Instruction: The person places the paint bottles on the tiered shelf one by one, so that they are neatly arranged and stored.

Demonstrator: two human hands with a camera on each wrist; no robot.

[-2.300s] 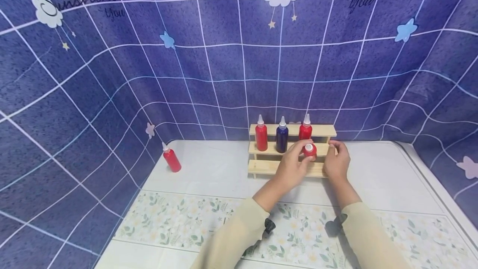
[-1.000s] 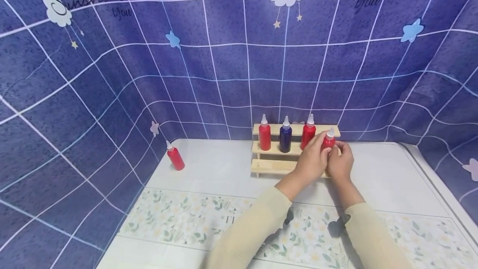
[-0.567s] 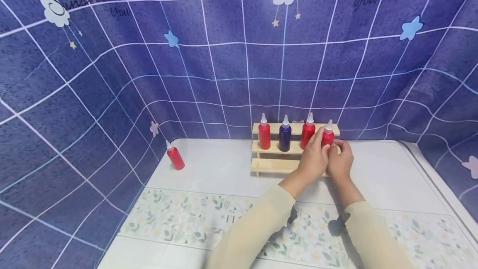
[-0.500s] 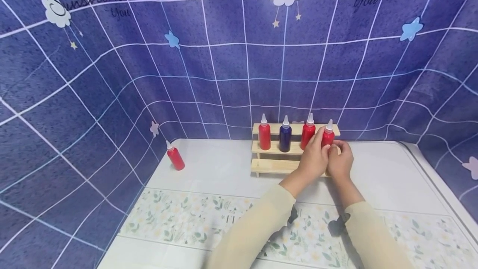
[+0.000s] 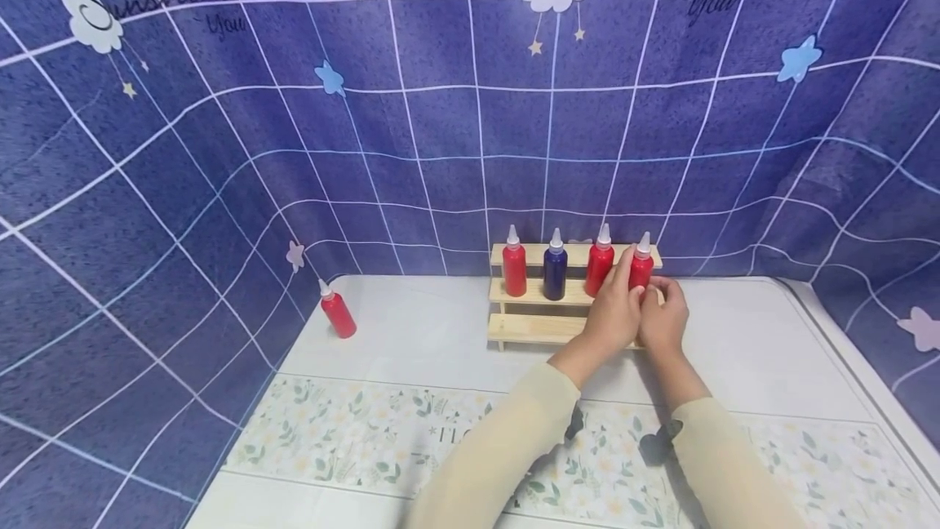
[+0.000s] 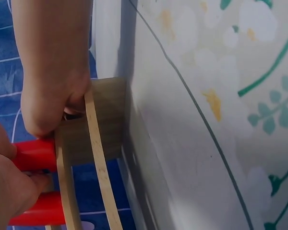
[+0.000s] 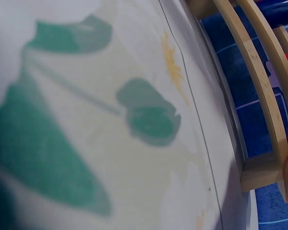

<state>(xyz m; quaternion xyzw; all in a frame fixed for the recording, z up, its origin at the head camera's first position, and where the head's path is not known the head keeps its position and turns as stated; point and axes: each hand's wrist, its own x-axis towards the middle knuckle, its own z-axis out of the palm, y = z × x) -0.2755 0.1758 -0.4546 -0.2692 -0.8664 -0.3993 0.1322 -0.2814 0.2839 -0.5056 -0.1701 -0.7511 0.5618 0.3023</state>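
My left hand (image 5: 611, 313) holds a red squeeze bottle (image 5: 641, 268) with a pale pointed nozzle, upright at the right end of a wooden three-step rack (image 5: 536, 327). In the left wrist view its base meets the middle step, and fingers wrap its side beside another red bottle (image 6: 41, 211). My right hand (image 5: 663, 318) grips the rack's right end, its curled fingers close against the held bottle. Left of it on the same step stand a red bottle (image 5: 600, 268), a dark blue bottle (image 5: 555, 272) and another red bottle (image 5: 514, 269).
One more red bottle (image 5: 339, 314) stands alone at the left of the white table (image 5: 411, 317). A floral strip (image 5: 330, 431) runs across the table's front part. Behind and to the sides hangs a blue grid-patterned curtain (image 5: 411, 129).
My left hand has carried the red bottle rightward from beside the third bottle and stood it upright at the rack's right end. My right hand has stayed at that end.
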